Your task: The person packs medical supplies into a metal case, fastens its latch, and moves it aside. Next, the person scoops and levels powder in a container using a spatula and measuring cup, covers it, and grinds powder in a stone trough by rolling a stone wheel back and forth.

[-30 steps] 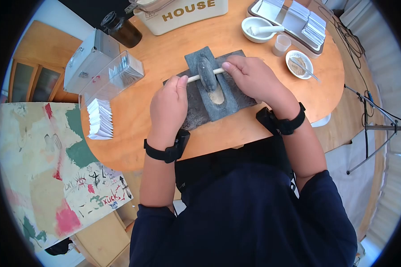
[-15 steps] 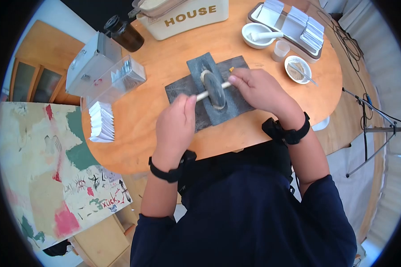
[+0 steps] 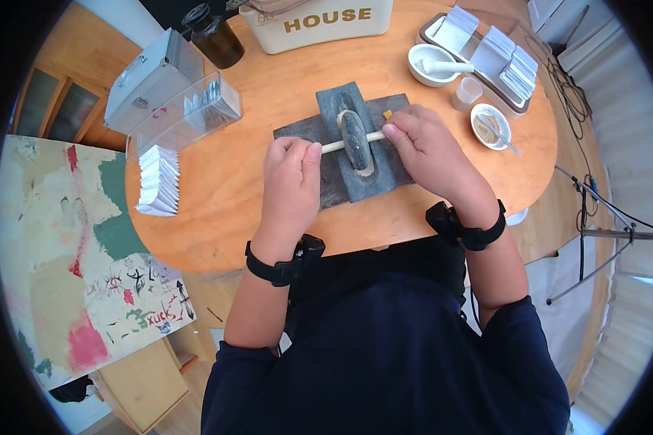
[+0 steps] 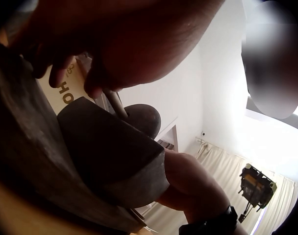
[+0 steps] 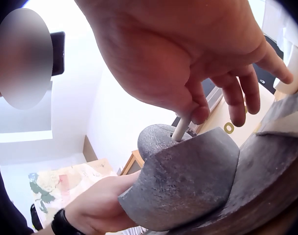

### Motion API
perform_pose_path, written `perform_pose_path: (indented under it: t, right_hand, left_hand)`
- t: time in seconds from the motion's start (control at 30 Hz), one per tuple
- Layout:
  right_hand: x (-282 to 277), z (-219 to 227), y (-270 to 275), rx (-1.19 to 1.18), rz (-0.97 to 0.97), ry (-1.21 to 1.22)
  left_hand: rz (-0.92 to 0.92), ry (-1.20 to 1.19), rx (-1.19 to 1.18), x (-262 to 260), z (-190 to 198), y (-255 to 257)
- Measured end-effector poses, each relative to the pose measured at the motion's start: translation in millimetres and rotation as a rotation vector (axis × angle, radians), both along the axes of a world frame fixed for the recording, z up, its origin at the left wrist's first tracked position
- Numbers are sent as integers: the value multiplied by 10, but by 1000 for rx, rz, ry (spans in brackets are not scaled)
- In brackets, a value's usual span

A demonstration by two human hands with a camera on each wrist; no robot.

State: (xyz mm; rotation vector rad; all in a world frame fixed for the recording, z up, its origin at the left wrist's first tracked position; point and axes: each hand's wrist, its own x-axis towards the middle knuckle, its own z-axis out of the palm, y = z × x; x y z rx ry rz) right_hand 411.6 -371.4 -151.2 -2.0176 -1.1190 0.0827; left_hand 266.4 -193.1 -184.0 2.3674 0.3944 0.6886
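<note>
A dark stone wheel (image 3: 355, 140) stands in the trough of a grey boat-shaped stone block (image 3: 374, 190), with a pale rod (image 3: 375, 136) through its middle. The left hand (image 3: 290, 177) pinches the rod's left end between thumb and fingers; the right hand (image 3: 432, 152) pinches its right end. Under the block lies a dark slab (image 3: 305, 129). Pale powder shows at both ends of the wheel. In the right wrist view the right hand (image 5: 188, 54) has thumb and index on the rod (image 5: 181, 128), its other fingers hanging loose.
Behind are a HOUSE bin (image 3: 319, 29) and a brown jar (image 3: 216, 40). At the left stand a metal case (image 3: 152, 72), a clear box (image 3: 218, 109) and folded papers (image 3: 158, 181). At the right are a mortar (image 3: 428, 69), a small cup (image 3: 466, 94), a powder bowl (image 3: 490, 123) and a tray (image 3: 515, 109).
The wheel has rolled from the far part of the trough toward the body, and both hands moved with it, still pinching the rod. The head view has shifted slightly.
</note>
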Motion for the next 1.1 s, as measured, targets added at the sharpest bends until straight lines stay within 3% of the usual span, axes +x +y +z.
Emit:
perform_pose_path:
  t: [0.13,0.23,0.57,0.63,0.73,0.9,1.1]
  right_hand:
    - [68,37,-8,-60,47,211]
    - [107,10,9,-87,34,225]
    - [186,-53,179,-23,-62,183]
    - [203,-45,161,-117,-91,37]
    - [153,9,48,-164,-52,49]
    - [87,152,-82,-108,53,59]
    - [293,99,62,-165,26,83]
  left_hand:
    - [30,-58,-45,45,-63,-24]
    - [20,-101,-89,81,-71,-17]
    - [13,-70,-46,411,-50,231]
    - [61,-71,203,357,23,192]
    - [13,-87,240,191,180,62]
    - [-58,-60,158,-42,295,-86]
    - [-2,-77,188,173,157,-18]
